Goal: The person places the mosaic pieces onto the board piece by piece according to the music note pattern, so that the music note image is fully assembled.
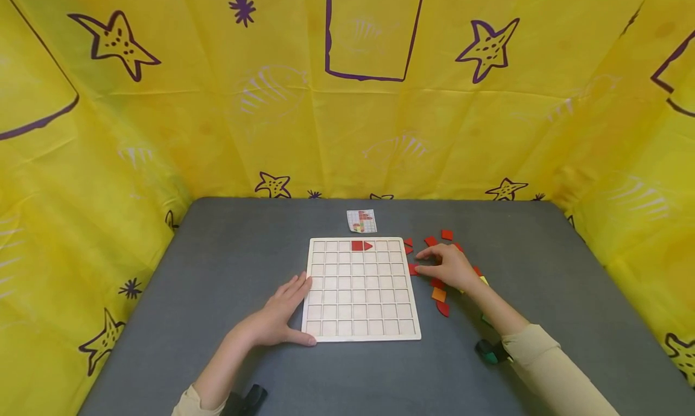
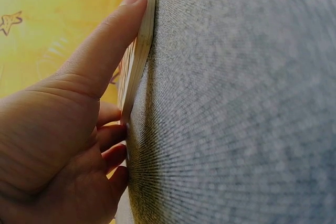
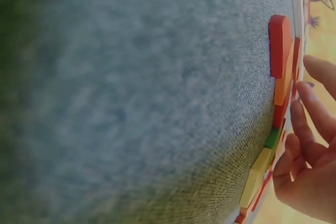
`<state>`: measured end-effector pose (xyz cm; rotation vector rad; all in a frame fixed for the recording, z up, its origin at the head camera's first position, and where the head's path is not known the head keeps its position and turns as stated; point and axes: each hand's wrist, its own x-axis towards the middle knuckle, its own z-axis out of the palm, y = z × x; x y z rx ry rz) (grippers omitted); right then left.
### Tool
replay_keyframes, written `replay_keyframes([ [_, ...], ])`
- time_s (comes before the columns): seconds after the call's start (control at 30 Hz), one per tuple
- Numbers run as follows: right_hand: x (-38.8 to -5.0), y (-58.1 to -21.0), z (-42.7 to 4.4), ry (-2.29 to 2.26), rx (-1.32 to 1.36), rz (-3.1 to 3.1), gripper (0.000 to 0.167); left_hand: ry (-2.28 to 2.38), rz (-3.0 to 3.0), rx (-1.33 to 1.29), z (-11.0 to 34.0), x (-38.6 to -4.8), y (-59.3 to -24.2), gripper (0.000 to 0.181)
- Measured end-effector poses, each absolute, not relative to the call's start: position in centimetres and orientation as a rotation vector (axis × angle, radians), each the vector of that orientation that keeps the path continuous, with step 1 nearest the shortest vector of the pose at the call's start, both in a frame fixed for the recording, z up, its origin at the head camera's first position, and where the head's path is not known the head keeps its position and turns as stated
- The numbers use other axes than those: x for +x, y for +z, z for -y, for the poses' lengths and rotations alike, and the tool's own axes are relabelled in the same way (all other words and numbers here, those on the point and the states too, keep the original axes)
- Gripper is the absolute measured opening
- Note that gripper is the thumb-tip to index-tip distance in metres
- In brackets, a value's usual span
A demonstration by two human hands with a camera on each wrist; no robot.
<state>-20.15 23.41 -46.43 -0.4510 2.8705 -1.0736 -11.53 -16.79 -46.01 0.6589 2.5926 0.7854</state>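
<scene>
A pale wooden grid board [image 1: 360,295] lies on the table. In its top row sit a red square tile [image 1: 357,246] and, touching it on the right, a red pointed tile [image 1: 368,245]. My left hand [image 1: 279,316] rests along the board's left side, fingers extended, thumb at the near left corner; the left wrist view shows the thumb [image 2: 107,45] against the board's edge. Just right of the board, my right hand [image 1: 447,266] hovers with thumb and forefinger apart. Its thumb tip is at another red tile [image 1: 413,269]; whether they touch I cannot tell.
Behind the board lies a small printed pattern card [image 1: 362,220]. Loose tiles surround the right hand, among them an orange one [image 1: 438,294], a red rounded one [image 1: 443,308] and a yellow one [image 3: 255,178]. Yellow patterned cloth [image 1: 347,132] hangs around the grey table [image 1: 244,241].
</scene>
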Motion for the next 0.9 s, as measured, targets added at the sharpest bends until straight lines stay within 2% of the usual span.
replay_keyframes([
  [0.23,-19.9,-46.9,-23.6,-0.953,-0.594,-2.916,0.027,0.781,-2.596,0.654,16.8,-11.5,-46.0,0.118],
  [0.9,-19.6,-46.4,-23.0,-1.073,-0.471,-2.929,0.027,0.773,-2.595,0.638,16.8,-11.6,-46.2,0.119],
])
